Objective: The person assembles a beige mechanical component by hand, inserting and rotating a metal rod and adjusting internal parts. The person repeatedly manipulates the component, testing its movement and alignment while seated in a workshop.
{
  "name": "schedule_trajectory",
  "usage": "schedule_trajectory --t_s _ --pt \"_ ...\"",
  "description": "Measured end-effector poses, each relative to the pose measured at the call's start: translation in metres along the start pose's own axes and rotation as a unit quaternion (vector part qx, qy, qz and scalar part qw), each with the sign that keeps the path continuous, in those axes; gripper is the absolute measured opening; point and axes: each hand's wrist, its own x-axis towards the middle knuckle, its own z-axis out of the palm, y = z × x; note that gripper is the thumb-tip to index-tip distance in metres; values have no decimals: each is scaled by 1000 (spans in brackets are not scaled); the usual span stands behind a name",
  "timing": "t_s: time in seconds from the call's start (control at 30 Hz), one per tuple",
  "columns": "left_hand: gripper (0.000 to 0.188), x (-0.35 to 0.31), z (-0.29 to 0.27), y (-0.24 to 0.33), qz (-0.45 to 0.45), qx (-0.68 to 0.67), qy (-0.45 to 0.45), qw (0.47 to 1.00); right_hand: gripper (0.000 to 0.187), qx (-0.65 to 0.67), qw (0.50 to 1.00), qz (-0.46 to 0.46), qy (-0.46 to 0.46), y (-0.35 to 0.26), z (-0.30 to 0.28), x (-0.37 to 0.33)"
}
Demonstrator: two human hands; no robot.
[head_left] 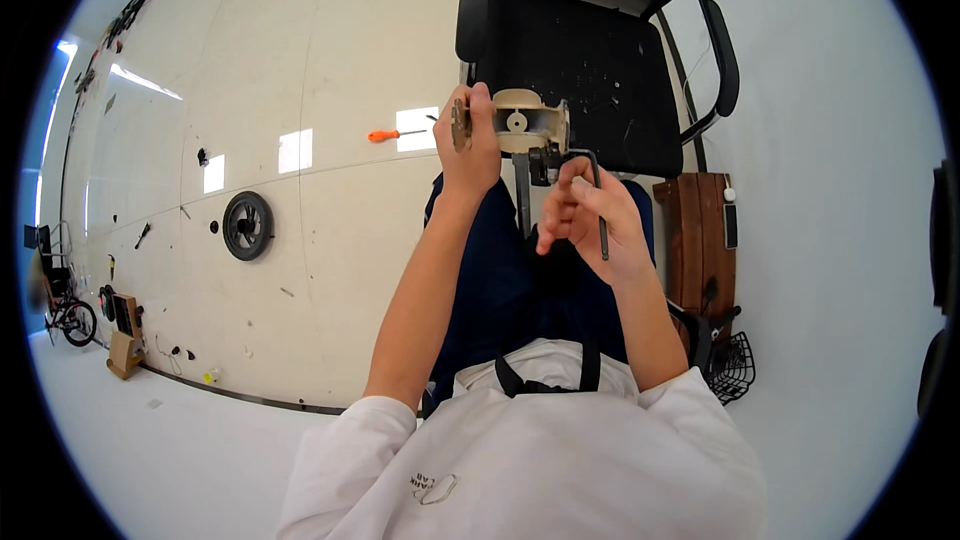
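Observation:
My left hand [470, 162] is wrapped round one end of a beige-and-black part [530, 143] with a rounded top and a round hole in its middle, held up over my lap. A dark metal stem hangs below the part. In my right hand [622, 230] is a dark L-shaped hex key [601, 208], its long arm running down past the palm. The key's short arm reaches to the right underside of the part, beside a small black fitting. I cannot tell whether its tip sits in a screw. Some of my right fingers are curled, others loosely extended.
Ahead stands a black chair [585, 50] with small loose pieces on its seat. On the floor to the left lie an orange-handled screwdriver [383, 136] and a black wheel [247, 226]. A brown wooden box [700, 240] and a black wire basket [733, 368] are at the right.

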Motion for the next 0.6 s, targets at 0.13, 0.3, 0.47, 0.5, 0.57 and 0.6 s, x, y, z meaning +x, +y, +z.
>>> schedule_trajectory --t_s 0.13,0.3,0.47,0.5,0.57,0.6 --pt "37 3 0 5 -10 -25 -8 1000 21 -10 999 26 -32 -1 -10 -1" --pt "35 2 -3 0 -17 -50 -3 999 17 -4 998 40 -51 0 -10 0" --pt "35 8 -4 -2 -30 -67 21 997 13 -218 976 13 -21 13 -9 4" --pt "36 11 -6 -2 -35 -65 18 997 16 -248 969 3 -3 23 -15 7" --pt "39 13 -10 -4 -51 -47 12 998 18 -363 932 -11 22 25 -28 11" --pt "39 13 -13 -7 -57 -47 19 997 19 -418 908 -17 30 24 -37 16"
